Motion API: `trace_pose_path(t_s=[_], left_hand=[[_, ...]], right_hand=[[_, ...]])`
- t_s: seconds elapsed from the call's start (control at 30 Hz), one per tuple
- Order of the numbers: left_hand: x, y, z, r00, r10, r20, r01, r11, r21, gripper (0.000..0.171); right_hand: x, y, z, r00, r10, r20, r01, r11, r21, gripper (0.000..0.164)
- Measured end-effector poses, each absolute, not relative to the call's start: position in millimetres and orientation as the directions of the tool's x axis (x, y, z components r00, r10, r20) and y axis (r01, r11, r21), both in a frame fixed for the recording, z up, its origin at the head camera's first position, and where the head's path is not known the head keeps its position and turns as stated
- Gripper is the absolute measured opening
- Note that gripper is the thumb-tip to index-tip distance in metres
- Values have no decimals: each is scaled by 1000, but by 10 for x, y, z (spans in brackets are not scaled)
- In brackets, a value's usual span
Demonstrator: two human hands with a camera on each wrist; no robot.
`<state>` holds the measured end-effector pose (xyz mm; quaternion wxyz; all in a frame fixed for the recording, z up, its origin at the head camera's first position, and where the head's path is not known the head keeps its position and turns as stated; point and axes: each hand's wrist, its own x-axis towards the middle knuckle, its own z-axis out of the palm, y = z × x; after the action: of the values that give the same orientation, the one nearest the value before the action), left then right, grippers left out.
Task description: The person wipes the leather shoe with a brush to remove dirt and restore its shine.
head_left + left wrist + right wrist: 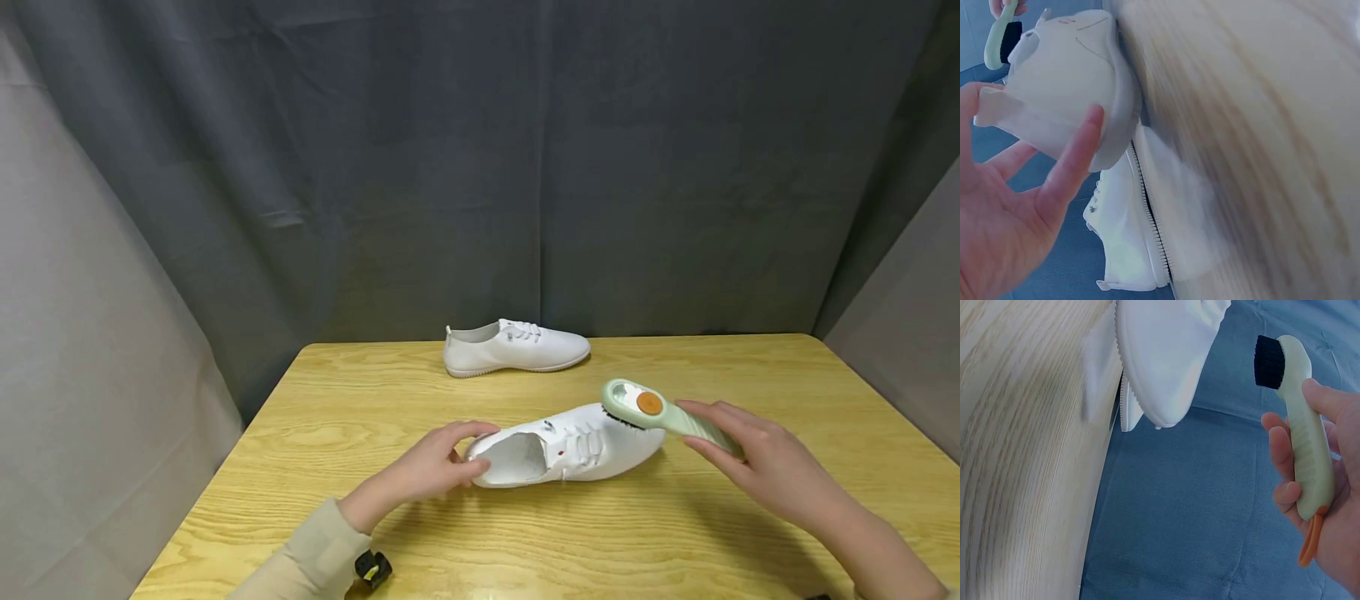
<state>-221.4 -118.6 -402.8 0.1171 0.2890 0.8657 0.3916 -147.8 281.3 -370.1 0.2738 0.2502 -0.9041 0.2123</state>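
A white lace-up shoe [622, 442] sits on the wooden table, its toe to the right. My left hand [442, 458] holds it by the heel, the thumb at the rim of the opening; in the left wrist view one finger lies along the back of the shoe [1060, 69]. In my right hand [772, 458] is a pale green brush [697, 425] with an orange button, gripped by its handle. The right wrist view shows its black bristles [1269, 362] facing the shoe's toe [1160, 375], with a gap between them.
Farther back on the wooden table [337, 400] stands a second white shoe [547, 348], also pointing right. Behind the table hangs a dark grey curtain [450, 167]. An orange loop [1311, 540] hangs from the brush's handle end.
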Motion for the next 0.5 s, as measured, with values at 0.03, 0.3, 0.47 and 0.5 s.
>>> trace_pose_path(t_s=[0.03, 0.3, 0.47, 0.5], left_hand=[[-2213, -1184, -4032, -808, 589, 12, 387, 516, 764, 46], [-2200, -1180, -4072, -820, 570, -58, 296, 508, 809, 44], [-2206, -1182, -4071, -816, 576, -58, 299, 505, 810, 44], [-2207, -1183, -4066, -815, 576, -59, 300, 507, 808, 44]], right_hand=[[-1480, 2812, -3702, -722, -338, 604, -571, 783, -245, 47], [-1489, 2817, -3710, -711, -344, 613, -588, 770, -249, 49], [-1494, 2820, -3701, -702, -343, 623, -590, 771, -240, 49], [-1495, 2819, -3699, -702, -344, 624, -590, 772, -238, 50]])
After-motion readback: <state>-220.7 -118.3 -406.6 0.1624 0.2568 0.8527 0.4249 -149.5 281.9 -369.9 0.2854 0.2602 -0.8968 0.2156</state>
